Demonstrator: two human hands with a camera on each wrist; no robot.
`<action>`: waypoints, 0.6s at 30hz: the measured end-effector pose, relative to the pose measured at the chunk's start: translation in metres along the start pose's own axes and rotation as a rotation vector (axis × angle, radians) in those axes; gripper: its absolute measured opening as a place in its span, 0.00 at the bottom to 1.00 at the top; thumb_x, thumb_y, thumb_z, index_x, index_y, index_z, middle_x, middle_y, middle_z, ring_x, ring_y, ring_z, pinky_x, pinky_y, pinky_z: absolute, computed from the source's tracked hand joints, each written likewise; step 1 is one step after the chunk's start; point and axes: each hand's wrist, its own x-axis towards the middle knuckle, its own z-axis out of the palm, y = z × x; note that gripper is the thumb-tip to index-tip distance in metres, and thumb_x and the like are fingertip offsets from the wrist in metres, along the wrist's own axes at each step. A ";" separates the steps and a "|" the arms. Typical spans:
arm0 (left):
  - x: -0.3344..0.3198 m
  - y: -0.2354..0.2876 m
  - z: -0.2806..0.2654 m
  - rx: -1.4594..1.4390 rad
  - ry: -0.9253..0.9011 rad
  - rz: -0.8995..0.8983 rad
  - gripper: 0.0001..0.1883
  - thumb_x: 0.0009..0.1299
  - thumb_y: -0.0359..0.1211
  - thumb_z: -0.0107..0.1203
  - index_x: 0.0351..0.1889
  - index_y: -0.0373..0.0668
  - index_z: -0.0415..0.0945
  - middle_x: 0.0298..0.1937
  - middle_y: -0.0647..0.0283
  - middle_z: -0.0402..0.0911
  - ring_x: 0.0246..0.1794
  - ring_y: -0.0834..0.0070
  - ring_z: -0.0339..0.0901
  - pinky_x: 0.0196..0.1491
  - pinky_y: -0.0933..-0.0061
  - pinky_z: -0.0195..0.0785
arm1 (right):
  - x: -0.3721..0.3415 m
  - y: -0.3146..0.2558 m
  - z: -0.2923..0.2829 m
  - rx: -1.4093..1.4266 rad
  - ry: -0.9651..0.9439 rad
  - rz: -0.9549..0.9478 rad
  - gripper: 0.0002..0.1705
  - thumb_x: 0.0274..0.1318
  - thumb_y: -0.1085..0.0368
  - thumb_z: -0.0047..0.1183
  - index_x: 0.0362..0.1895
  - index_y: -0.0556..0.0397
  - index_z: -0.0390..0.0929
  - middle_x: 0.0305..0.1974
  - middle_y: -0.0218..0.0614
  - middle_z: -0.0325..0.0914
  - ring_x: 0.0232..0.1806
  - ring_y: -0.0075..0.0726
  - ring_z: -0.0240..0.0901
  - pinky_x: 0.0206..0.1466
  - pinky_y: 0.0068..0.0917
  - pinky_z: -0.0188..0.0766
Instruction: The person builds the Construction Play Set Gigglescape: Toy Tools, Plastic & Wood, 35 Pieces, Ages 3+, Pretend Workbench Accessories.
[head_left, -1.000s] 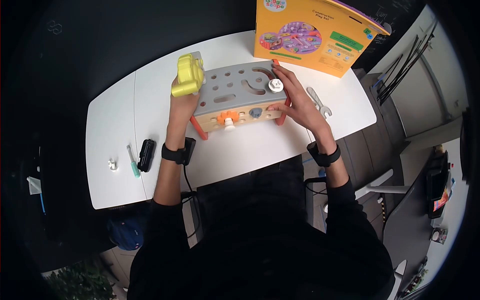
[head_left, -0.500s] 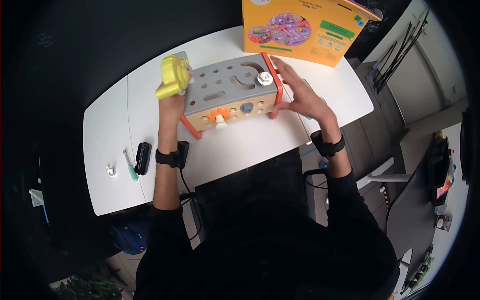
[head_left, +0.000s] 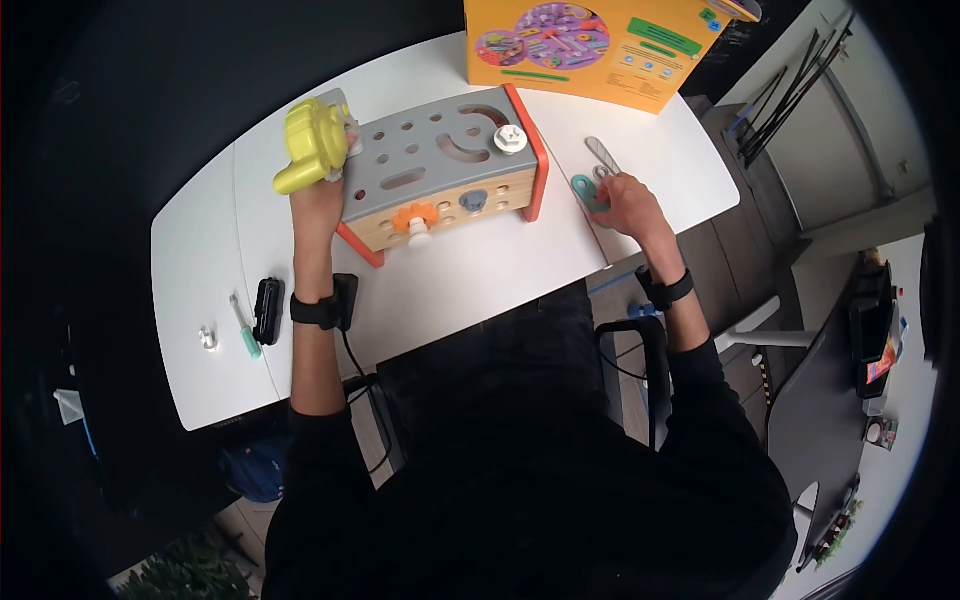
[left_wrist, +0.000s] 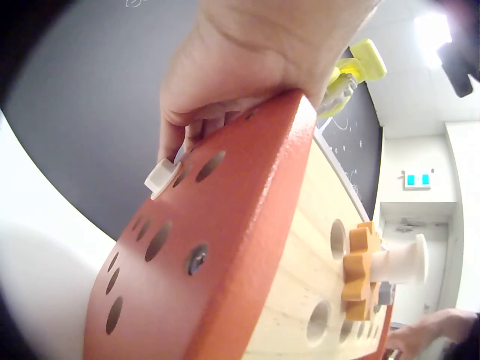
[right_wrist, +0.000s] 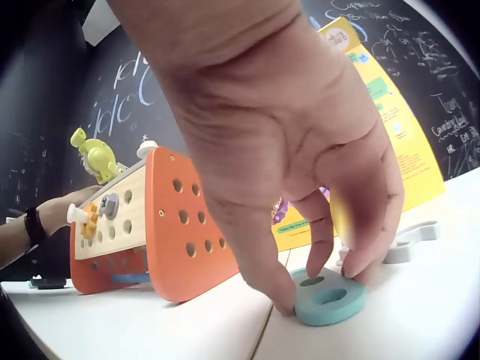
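Note:
The toy workbench (head_left: 420,150) has a grey perforated top and orange-red end panels. My left hand (head_left: 318,205) reaches over its left end, fingers curled down the panel's outer side at a white bolt (left_wrist: 162,178). Beyond that wrist sits a yellow-green toy saw (head_left: 315,145). Right of the bench, my right hand (head_left: 632,207) pinches a flat teal piece with two holes (right_wrist: 330,300) low at the tabletop, thumb on one side and fingers on the other. An orange gear (head_left: 415,217) with a white bolt and a grey knob (head_left: 473,201) are on the bench's front.
Behind the bench stands a yellow toy box (head_left: 580,50). Light grey toy pieces (head_left: 602,155) lie beside my right hand. At the table's left are a teal-handled screwdriver (head_left: 247,335), a black case (head_left: 267,311) and a small white piece (head_left: 207,338). A white bolt (head_left: 510,139) tops the bench.
My right hand has left the workbench's right end, moved right to the tabletop and taken hold of the teal piece. The left hand stays at the left end. The head view has shifted.

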 end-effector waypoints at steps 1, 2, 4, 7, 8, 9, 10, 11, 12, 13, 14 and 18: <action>0.000 0.003 0.000 0.016 0.012 -0.022 0.16 0.70 0.21 0.56 0.55 0.42 0.80 0.52 0.58 0.85 0.53 0.67 0.82 0.59 0.67 0.70 | 0.002 0.001 -0.001 0.023 -0.054 0.002 0.19 0.37 0.60 0.74 0.35 0.51 0.81 0.38 0.45 0.81 0.45 0.52 0.80 0.49 0.42 0.78; 0.000 0.002 0.000 0.024 0.019 -0.023 0.16 0.70 0.21 0.56 0.55 0.42 0.80 0.52 0.58 0.85 0.53 0.67 0.82 0.59 0.67 0.70 | 0.005 0.000 -0.003 0.046 -0.107 0.001 0.19 0.36 0.61 0.73 0.34 0.53 0.80 0.36 0.47 0.81 0.44 0.53 0.79 0.49 0.42 0.78; 0.001 -0.008 -0.001 -0.004 -0.003 0.139 0.18 0.75 0.38 0.61 0.56 0.38 0.75 0.50 0.61 0.82 0.51 0.72 0.79 0.57 0.68 0.71 | 0.005 -0.001 -0.010 0.088 -0.036 -0.011 0.20 0.35 0.61 0.73 0.33 0.54 0.79 0.35 0.48 0.80 0.42 0.54 0.79 0.48 0.43 0.77; 0.002 -0.016 -0.005 0.027 -0.073 0.057 0.18 0.75 0.38 0.60 0.57 0.37 0.75 0.50 0.60 0.82 0.51 0.72 0.79 0.57 0.68 0.70 | 0.000 -0.007 -0.042 0.156 0.112 -0.015 0.20 0.34 0.63 0.73 0.31 0.57 0.77 0.33 0.49 0.80 0.38 0.52 0.78 0.43 0.41 0.75; -0.003 -0.007 -0.009 0.099 -0.055 0.002 0.18 0.74 0.35 0.60 0.58 0.35 0.75 0.51 0.54 0.83 0.52 0.66 0.80 0.58 0.67 0.70 | -0.002 -0.011 -0.056 0.217 0.157 -0.032 0.19 0.35 0.65 0.72 0.31 0.57 0.77 0.33 0.47 0.79 0.37 0.49 0.77 0.42 0.39 0.75; -0.009 -0.001 -0.018 0.110 -0.038 -0.005 0.18 0.74 0.35 0.60 0.58 0.35 0.75 0.51 0.54 0.83 0.52 0.66 0.80 0.58 0.67 0.70 | -0.006 -0.017 -0.069 0.282 0.200 -0.046 0.19 0.35 0.67 0.72 0.31 0.58 0.76 0.32 0.45 0.79 0.36 0.46 0.77 0.41 0.36 0.74; -0.017 0.005 -0.027 0.330 0.056 0.157 0.16 0.73 0.32 0.60 0.56 0.34 0.76 0.51 0.51 0.82 0.53 0.62 0.80 0.58 0.65 0.70 | -0.009 -0.024 -0.082 0.353 0.225 -0.080 0.17 0.37 0.68 0.71 0.31 0.57 0.75 0.32 0.42 0.78 0.35 0.41 0.76 0.40 0.34 0.73; -0.026 0.016 -0.036 0.551 0.144 0.320 0.15 0.73 0.30 0.59 0.54 0.34 0.76 0.51 0.47 0.82 0.54 0.58 0.80 0.58 0.63 0.70 | -0.014 -0.032 -0.094 0.427 0.250 -0.110 0.16 0.38 0.70 0.69 0.30 0.56 0.73 0.32 0.40 0.77 0.35 0.37 0.75 0.40 0.31 0.73; -0.039 0.047 -0.048 0.653 0.105 0.144 0.11 0.71 0.24 0.57 0.50 0.32 0.78 0.52 0.45 0.81 0.55 0.54 0.80 0.56 0.62 0.73 | -0.020 -0.044 -0.104 0.442 0.277 -0.202 0.17 0.40 0.72 0.67 0.29 0.54 0.69 0.34 0.37 0.77 0.36 0.32 0.74 0.41 0.29 0.73; -0.048 0.071 -0.057 0.663 0.106 0.141 0.11 0.71 0.24 0.57 0.50 0.32 0.78 0.52 0.45 0.81 0.55 0.54 0.80 0.56 0.62 0.73 | -0.026 -0.057 -0.108 0.449 0.273 -0.208 0.17 0.40 0.72 0.67 0.29 0.54 0.69 0.34 0.37 0.77 0.36 0.32 0.74 0.41 0.29 0.73; -0.055 0.092 -0.063 0.606 0.043 -0.034 0.10 0.71 0.24 0.56 0.49 0.32 0.79 0.52 0.47 0.82 0.55 0.56 0.80 0.54 0.63 0.74 | -0.031 -0.070 -0.110 0.547 0.269 -0.300 0.17 0.40 0.74 0.67 0.28 0.53 0.68 0.35 0.37 0.77 0.37 0.32 0.75 0.42 0.28 0.73; -0.090 0.114 -0.044 0.255 -0.154 0.233 0.11 0.69 0.24 0.57 0.49 0.35 0.80 0.51 0.55 0.82 0.53 0.59 0.81 0.52 0.65 0.77 | -0.042 -0.118 -0.103 0.626 0.241 -0.592 0.18 0.39 0.78 0.65 0.26 0.54 0.66 0.40 0.39 0.77 0.39 0.36 0.77 0.45 0.28 0.75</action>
